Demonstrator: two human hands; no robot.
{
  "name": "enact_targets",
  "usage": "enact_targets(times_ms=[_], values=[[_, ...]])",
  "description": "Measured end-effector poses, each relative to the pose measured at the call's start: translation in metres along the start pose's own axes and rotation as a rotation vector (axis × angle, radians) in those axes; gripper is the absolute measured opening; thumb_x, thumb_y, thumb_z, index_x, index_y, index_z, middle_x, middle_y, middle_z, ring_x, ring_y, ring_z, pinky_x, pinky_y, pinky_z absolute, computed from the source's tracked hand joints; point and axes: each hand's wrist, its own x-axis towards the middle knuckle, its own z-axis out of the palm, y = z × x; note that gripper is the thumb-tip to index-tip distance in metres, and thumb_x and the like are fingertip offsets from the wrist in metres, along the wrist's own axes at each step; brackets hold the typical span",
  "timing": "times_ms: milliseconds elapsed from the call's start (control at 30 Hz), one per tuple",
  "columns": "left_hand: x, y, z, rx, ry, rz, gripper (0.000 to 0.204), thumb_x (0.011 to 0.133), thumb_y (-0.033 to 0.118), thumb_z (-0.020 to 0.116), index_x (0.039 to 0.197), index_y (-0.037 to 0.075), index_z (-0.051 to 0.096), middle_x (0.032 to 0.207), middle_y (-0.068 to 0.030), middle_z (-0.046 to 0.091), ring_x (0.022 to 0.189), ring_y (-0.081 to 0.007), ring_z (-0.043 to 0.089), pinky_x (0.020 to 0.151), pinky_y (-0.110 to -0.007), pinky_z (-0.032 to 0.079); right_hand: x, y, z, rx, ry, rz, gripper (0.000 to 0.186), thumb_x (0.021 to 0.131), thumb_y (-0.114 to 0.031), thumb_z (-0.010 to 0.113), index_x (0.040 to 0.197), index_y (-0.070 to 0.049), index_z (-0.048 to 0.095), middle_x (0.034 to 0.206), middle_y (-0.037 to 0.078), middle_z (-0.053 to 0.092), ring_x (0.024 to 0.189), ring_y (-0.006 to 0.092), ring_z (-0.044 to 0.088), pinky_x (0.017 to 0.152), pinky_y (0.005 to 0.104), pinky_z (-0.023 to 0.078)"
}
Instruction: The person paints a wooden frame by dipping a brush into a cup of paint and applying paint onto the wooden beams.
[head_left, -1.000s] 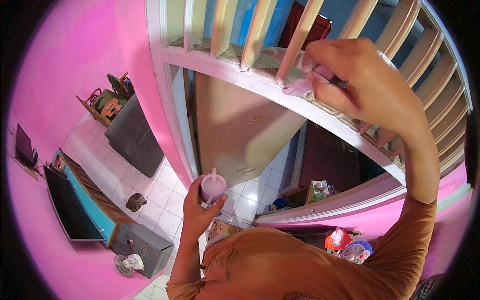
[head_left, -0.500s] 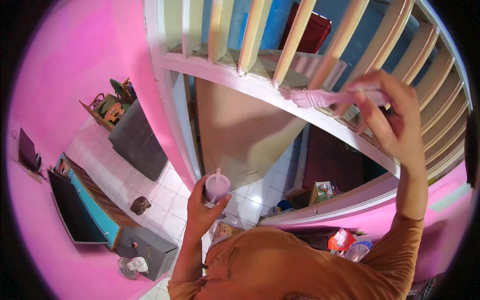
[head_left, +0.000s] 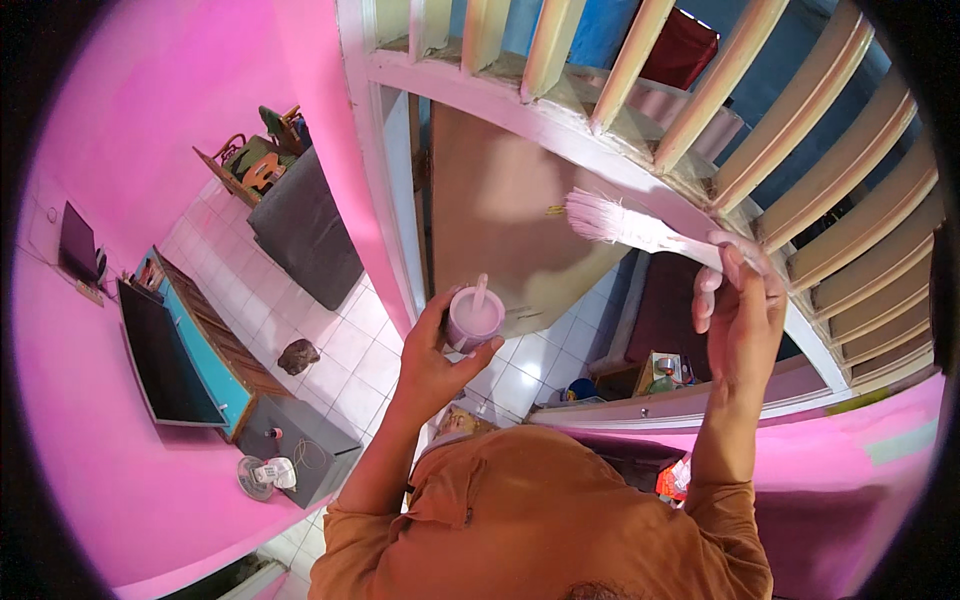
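My left hand [head_left: 432, 362] is wrapped round a small cup [head_left: 476, 318] of pale pink paint at chest height. A pale stick-like piece [head_left: 481, 290] stands at its far rim; I cannot tell if it is a stirrer or a handle. In my right hand [head_left: 742, 310] is a paintbrush [head_left: 640, 232], gripped by its handle, its paint-caked bristles pointing left. The brush hangs in front of and apart from the whitish-pink door-frame rail [head_left: 560, 128]. Cream slats [head_left: 690, 85] rise from that rail.
A brown door panel [head_left: 500, 200] stands below the rail. To the left are a grey sofa [head_left: 310, 235], a dark television [head_left: 165, 355] and a grey cabinet [head_left: 300, 440] with small items on it. A dark furry animal [head_left: 298, 356] lies on the white tiled floor.
The brush has come away from the rail and dropped nearer to me, with its bristles now tipped up to the left. The cup has risen slightly and moved right in view.
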Motion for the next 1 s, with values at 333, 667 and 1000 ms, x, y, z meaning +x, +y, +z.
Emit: enact_targets(times_ms=[333, 667, 1000], values=[[0.003, 0.003, 0.006, 0.056, -0.003, 0.032, 0.073, 0.079, 0.010, 0.086, 0.141, 0.000, 0.047, 0.130, -0.0144, 0.059, 0.120, -0.0218, 0.061, 0.104, -0.036, 0.050, -0.018, 0.024, 0.010, 0.112, -0.014, 0.127, 0.021, 0.100, -0.014, 0.063, 0.112, 0.003, 0.067, 0.069, 0.002, 0.060, 0.052, 0.0090, 0.053, 0.043, 0.0216, 0.038], [0.003, -0.010, 0.012, -0.021, -0.057, 0.014, 0.075, 0.078, 0.010, 0.086, 0.141, 0.000, 0.047, 0.132, -0.0150, 0.058, 0.123, -0.0231, 0.059, 0.106, -0.037, 0.048, -0.017, 0.028, 0.030, -0.155, -0.247, 0.112, 0.008, 0.095, -0.004, 0.066, 0.101, -0.002, 0.071, 0.072, 0.000, 0.064, 0.057, 0.0030, 0.052, 0.052, 0.0190, 0.037], [0.006, -0.016, 0.016, 0.005, -0.138, 0.029, 0.076, 0.080, 0.003, 0.083, 0.145, 0.000, 0.042, 0.139, -0.0131, 0.053, 0.130, -0.0232, 0.054, 0.111, -0.039, 0.044, 0.006, 0.029, 0.046, -0.296, -0.518, -0.033, 0.012, 0.091, 0.002, 0.065, 0.101, 0.001, 0.070, 0.086, 0.003, 0.071, 0.078, 0.0040, 0.061, 0.065, 0.0208, 0.047]])
